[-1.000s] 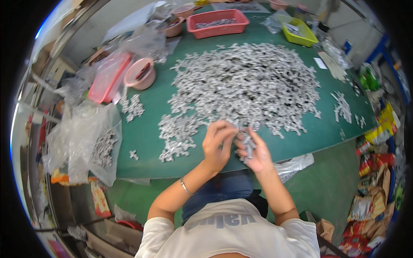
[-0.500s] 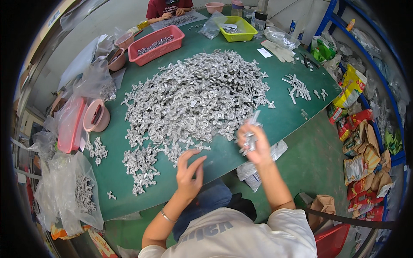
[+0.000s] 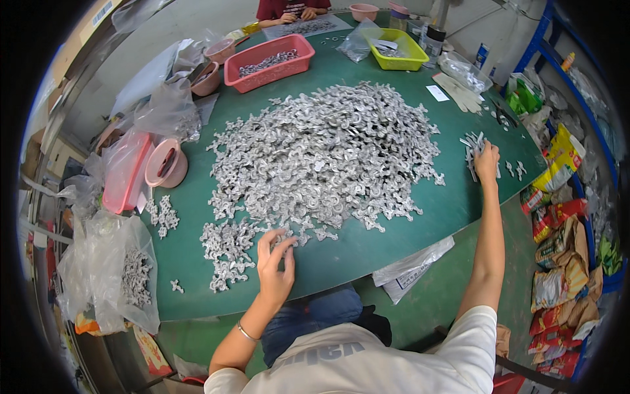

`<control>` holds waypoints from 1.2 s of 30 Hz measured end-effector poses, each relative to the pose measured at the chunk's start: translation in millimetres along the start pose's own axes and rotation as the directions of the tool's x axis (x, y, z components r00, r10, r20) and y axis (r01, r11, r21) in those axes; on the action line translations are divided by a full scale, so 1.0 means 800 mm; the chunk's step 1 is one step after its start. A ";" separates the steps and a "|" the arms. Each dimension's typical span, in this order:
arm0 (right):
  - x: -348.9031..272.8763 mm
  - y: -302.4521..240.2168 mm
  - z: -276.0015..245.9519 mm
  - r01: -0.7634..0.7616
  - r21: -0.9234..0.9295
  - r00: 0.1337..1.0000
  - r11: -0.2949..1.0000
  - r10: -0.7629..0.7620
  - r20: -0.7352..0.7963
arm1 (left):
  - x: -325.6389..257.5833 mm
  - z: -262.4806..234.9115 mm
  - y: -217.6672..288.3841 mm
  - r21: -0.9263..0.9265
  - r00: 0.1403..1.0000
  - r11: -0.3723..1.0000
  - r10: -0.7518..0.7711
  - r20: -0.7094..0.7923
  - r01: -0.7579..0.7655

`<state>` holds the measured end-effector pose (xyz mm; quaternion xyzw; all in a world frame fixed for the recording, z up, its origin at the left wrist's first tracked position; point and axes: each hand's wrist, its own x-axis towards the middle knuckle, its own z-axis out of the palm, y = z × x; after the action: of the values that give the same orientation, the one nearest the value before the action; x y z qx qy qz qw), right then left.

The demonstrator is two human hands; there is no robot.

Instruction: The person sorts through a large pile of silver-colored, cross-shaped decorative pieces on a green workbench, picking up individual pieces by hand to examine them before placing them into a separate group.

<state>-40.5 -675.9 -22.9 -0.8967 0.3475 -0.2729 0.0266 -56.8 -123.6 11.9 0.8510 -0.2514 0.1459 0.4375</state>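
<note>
A large heap of silvery, lobed metal pieces [image 3: 328,157] spreads over the green table [image 3: 394,246]. My left hand [image 3: 275,272] is open at the heap's near edge, its fingers curved and apart beside loose pieces. A smaller cluster of the same pieces [image 3: 230,249] lies just left of it. At the right, my arm is stretched out and my right hand [image 3: 485,162] is on a pile of thin grey strips [image 3: 471,148]. Its fingers are drawn together and pointing down; what they hold, if anything, is hidden.
A red basin [image 3: 269,62] and a yellow-green basin [image 3: 400,56] stand at the back, near another person's hands [image 3: 298,16]. Pliers [image 3: 504,115] and gloves [image 3: 458,92] lie at the right. Plastic bags [image 3: 108,276] crowd the left edge; blue shelving [image 3: 541,39] borders the right.
My right hand has gone from the heap's near right side out to the strips at the right; the strip and metal pieces seen in it before no longer show. My left hand stays near the heap.
</note>
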 end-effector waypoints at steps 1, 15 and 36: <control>-0.007 -0.016 -0.002 0.016 0.015 1.000 1.000 -0.016 0.008 | 0.012 -0.005 0.001 0.017 1.000 1.000 0.026 -0.015 -0.025; -0.201 -0.321 -0.151 0.517 0.727 0.736 0.453 -0.668 -0.107 | 0.151 -0.018 -0.031 0.223 0.985 0.960 0.162 0.065 -0.172; -0.367 -0.506 -0.095 0.583 0.704 0.446 0.405 -0.884 0.140 | -0.073 -0.144 -0.100 0.296 0.967 0.944 -0.200 0.155 0.148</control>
<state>-11.8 -171.5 -1.0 -0.9375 -0.2218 -0.1018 0.2481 -64.5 27.5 -3.0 0.9333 -0.1907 0.0623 0.2978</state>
